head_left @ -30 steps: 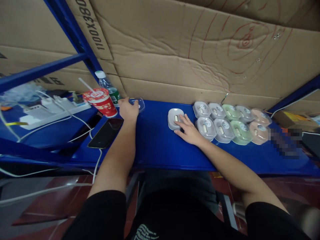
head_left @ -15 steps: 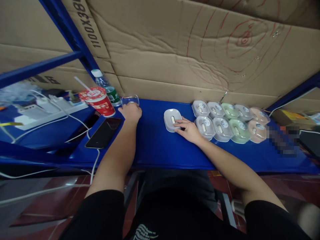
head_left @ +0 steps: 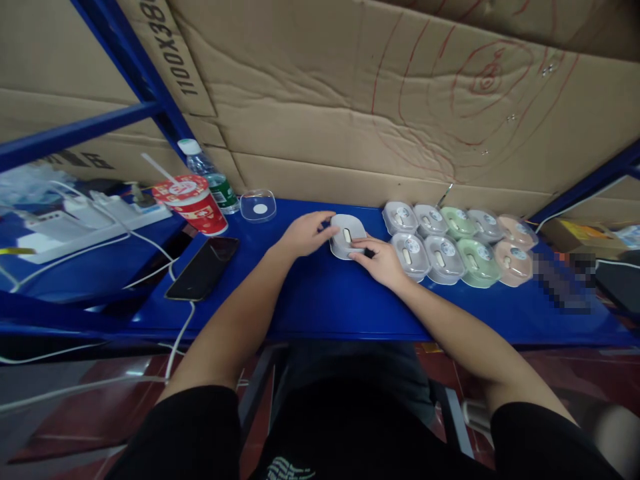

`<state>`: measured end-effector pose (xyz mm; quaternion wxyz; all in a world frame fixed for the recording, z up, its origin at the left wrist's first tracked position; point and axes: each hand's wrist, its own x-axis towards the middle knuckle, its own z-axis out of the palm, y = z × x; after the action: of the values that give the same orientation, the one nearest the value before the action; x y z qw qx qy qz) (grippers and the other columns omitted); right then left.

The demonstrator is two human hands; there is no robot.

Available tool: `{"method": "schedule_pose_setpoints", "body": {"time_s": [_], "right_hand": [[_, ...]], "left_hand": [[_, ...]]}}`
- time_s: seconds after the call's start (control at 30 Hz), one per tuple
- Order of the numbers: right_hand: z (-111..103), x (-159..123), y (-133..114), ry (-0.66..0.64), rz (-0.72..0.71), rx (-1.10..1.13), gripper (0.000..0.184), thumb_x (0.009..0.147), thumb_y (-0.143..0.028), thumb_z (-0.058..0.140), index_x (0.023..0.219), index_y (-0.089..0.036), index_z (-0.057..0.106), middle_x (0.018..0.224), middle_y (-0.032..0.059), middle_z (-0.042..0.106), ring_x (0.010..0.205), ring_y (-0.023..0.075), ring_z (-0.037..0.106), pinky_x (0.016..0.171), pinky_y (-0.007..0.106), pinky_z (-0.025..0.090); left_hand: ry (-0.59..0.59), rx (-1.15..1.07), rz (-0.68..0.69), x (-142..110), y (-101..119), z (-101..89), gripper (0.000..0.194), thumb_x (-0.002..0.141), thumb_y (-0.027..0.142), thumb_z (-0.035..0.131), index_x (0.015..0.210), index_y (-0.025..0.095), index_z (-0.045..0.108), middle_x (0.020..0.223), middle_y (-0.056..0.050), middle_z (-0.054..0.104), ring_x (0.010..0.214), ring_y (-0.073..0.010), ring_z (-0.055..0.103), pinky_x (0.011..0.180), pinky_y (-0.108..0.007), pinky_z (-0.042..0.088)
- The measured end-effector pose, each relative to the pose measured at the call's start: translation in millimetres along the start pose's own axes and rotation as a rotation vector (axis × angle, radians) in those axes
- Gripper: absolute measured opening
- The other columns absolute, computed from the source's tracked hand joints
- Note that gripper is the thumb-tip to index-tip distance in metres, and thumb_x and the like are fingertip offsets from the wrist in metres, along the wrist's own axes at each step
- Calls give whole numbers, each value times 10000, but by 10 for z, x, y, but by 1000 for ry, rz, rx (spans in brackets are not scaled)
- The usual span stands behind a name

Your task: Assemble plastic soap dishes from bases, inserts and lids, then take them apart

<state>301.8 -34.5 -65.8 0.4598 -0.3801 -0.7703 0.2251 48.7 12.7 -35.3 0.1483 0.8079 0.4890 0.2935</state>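
In the middle of the blue tabletop sits a small pale grey plastic box (head_left: 345, 250) with rounded corners and a cream oblong piece on its top. My left hand (head_left: 307, 233) is at its left side, thumb and fingertips closed about the far left corner. From the right, my right hand (head_left: 383, 261) grips the box, with fingers on its top and the thumb at the near edge. A clear plastic lid (head_left: 259, 205) with a round white spot lies apart at the back left, touched by neither hand.
Two rows of lidded boxes (head_left: 446, 259) in grey, green and peach stand close to my right hand. At left are a red paper cup (head_left: 200, 212) with a straw, a water bottle (head_left: 220, 190), a phone (head_left: 203, 269) and a power strip (head_left: 100, 230) with white cables.
My left hand has let go of the clear lid at the back left and moved right to the grey box. My right hand has stayed at the box, its fingers shifting slightly.
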Motion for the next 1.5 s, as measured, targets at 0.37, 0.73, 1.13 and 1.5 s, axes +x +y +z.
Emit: {"method": "schedule_pose_setpoints", "body": {"time_s": [0.37,0.73,1.13,1.5], "right_hand": [[19,-2,5,156,151,153,229,813,-448,862,934,-256,834,1081,58,841,1085,279,790,1152,545,532],[50,36,80,150,160,170,192,876,-440,817,903,-251,805,1098,56,838,1114,257,782,1204,547,484],[55,32,98,66,194,185,263,800,-322,893,1028,-240,791,1228,68,795,1187,240,743,1057,441,618],[47,96,185,207,221,425,439,762,-577,874,957,-237,677,1220,92,777,1199,278,727,1113,519,565]], "left_hand": [[-123,-11,17,-62,61,61,1231,690,729,825,1687,239,295,1651,-179,469,1481,-407,509,1190,-545,451],[-116,-64,13,-79,65,9,1349,593,605,931,1700,258,243,1665,-185,444,1364,-386,619,1127,-513,501],[-101,-151,-35,-49,5,19,1319,614,597,927,1701,277,252,1648,-184,469,1234,-369,691,1060,-491,552],[-225,-580,-104,-8,49,-1,396,765,508,839,958,167,785,952,-99,805,903,-230,758,847,-376,609]]}}
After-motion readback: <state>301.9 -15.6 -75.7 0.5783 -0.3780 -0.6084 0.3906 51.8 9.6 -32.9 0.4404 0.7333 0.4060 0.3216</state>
